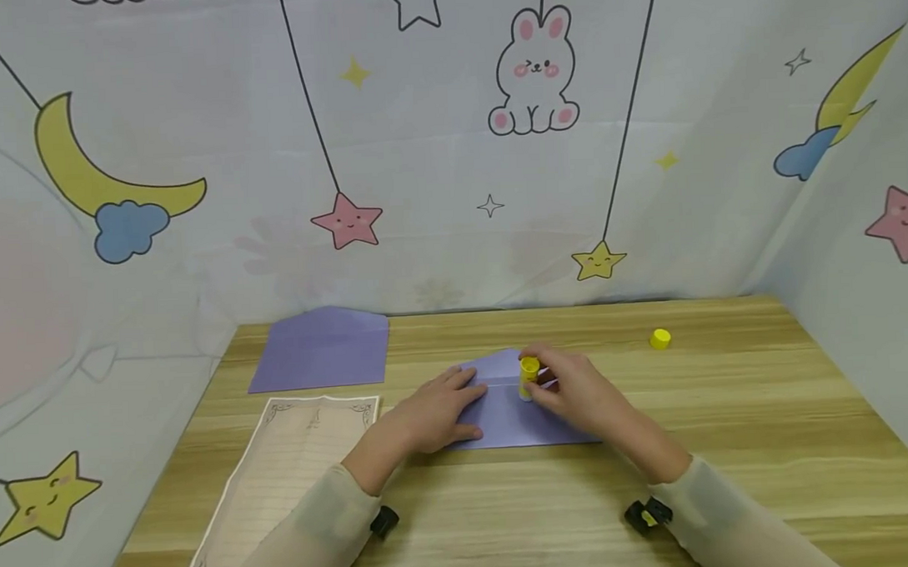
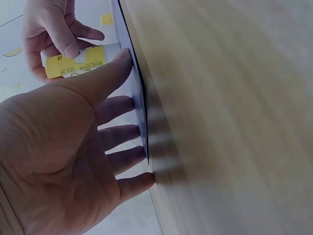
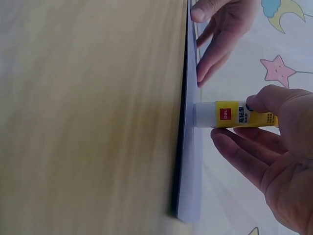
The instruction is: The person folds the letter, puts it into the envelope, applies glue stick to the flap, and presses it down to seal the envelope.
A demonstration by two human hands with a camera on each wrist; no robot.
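Note:
A yellow glue stick (image 1: 528, 379) stands upright, tip down, on a purple envelope (image 1: 534, 427) at the middle of the table. My right hand (image 1: 578, 392) grips the glue stick between thumb and fingers. In the right wrist view its white end (image 3: 205, 114) meets the envelope's surface. My left hand (image 1: 439, 413) rests with spread, nearly straight fingers on the envelope's left part. The left wrist view shows the left fingertips (image 2: 142, 152) along the envelope's edge, the thumb close to the glue stick (image 2: 78, 61).
Another purple envelope (image 1: 321, 355) lies at the back left. In front of it is a sheet of lined, bordered paper (image 1: 280, 465), partly under the left sleeve. The yellow cap (image 1: 660, 339) sits at the back right of the wooden table (image 1: 744, 423). A printed curtain hangs behind.

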